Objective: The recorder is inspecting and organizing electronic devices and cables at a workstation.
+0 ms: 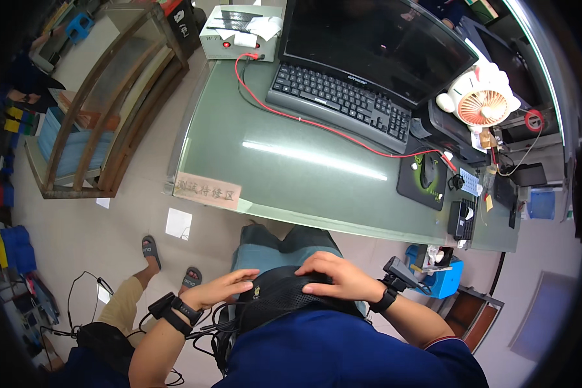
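A black mesh bag (275,299) lies against my waist, over my lap. My left hand (223,289) reaches in from the left with its fingers stretched, the tips at the bag's left edge. On the bag's upper right side lies my right hand (339,279), fingers spread and slightly bent, thumb apart. Neither hand holds anything that I can see. Black cables (216,333) hang by the bag's left side, under my left forearm. Each wrist carries a black strap, with a small dark device by it.
Ahead stands a green-topped desk (239,161) with a keyboard (343,97), monitor (375,45), mouse (428,169), small fan (485,103), metal box (239,35) and red cable (343,134). A wooden rack (116,123) stands left. Another person in sandals (150,252) is at lower left.
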The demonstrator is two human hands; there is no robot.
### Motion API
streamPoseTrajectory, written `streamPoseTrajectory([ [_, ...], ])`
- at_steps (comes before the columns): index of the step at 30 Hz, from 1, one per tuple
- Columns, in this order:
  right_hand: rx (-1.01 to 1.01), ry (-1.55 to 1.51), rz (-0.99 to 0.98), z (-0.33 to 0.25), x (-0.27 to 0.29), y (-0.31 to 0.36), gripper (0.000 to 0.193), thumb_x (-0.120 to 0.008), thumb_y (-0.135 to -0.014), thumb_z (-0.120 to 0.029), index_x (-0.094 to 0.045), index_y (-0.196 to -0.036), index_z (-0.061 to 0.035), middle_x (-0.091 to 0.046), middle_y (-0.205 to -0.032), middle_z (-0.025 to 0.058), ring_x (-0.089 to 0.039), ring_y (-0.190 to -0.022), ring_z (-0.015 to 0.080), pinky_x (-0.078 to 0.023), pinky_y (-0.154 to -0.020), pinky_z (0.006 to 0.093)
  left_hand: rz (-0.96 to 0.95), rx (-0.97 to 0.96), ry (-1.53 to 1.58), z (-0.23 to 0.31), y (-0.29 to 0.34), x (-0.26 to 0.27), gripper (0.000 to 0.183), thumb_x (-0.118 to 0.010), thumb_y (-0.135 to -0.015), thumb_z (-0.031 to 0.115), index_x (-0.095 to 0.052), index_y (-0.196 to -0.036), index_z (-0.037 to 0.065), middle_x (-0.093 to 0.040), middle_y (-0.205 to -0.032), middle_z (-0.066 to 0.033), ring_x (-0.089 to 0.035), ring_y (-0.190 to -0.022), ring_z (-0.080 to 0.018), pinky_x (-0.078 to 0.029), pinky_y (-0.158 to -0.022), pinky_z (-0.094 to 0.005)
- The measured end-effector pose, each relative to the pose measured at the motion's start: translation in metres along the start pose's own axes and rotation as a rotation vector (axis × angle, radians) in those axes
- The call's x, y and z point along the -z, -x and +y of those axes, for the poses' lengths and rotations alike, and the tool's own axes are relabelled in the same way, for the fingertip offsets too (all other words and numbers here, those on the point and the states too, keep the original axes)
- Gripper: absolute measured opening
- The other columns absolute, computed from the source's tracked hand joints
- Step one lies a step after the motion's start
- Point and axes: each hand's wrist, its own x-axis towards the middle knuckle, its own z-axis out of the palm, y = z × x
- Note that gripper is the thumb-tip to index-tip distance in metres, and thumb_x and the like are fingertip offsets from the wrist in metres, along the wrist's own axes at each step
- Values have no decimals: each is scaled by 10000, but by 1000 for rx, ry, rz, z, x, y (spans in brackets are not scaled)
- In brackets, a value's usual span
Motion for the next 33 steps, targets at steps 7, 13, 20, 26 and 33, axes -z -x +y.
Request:
streamPoseTrajectory([
  [7, 221, 283, -109, -7, -6, -20, 214, -612, -855, -146, -642, -1060, -96, -605, -1057, 56, -558, -989, 246, -448, -834, 346, -47, -126, -277, 1, 20, -2, 331, -580, -948, 288, -591, -1161, 34, -620, -1096, -56, -548, -1055, -118, -431, -917, -281],
  [13, 230, 402, -326, -5, -11, -35, 244, -535, -872, -143, -668, -1076, -165, -633, -1044, 15, -565, -1010, 197, -421, -861, 361, -103, -161, -559, 23, 19, -19, 357, -561, -951, 299, -558, -1177, 23, -622, -1096, -79, -577, -1034, -166, -445, -900, -301],
  [20, 465, 939, -140, -18, 35, -1, 65, -583, -746, -164, -564, -774, -109, -510, -812, 4, -526, -901, 182, -390, -945, 385, -75, -231, -665, 62, 12, -45, 317, -522, -949, 207, -498, -1222, 50, -615, -1068, -123, -596, -995, -233, -458, -857, -333],
  [26, 222, 1104, -15, 5, 51, 94, 76, -578, -763, -146, -579, -836, -127, -502, -807, -14, -534, -883, 148, -386, -987, 412, -98, -265, -896, 77, -9, -57, 307, -565, -851, 106, -531, -1152, 57, -565, -1034, -120, -572, -945, -261, -455, -857, -349],
  [33, -149, 791, 125, 17, 22, 159, 199, -628, -814, -203, -629, -1002, -136, -594, -955, -18, -559, -962, 169, -413, -908, 361, -199, -679, -1074, 90, -7, -95, 406, -562, -706, 33, -602, -1101, 114, -505, -1090, -75, -463, -1115, -292, -361, -961, -457],
])
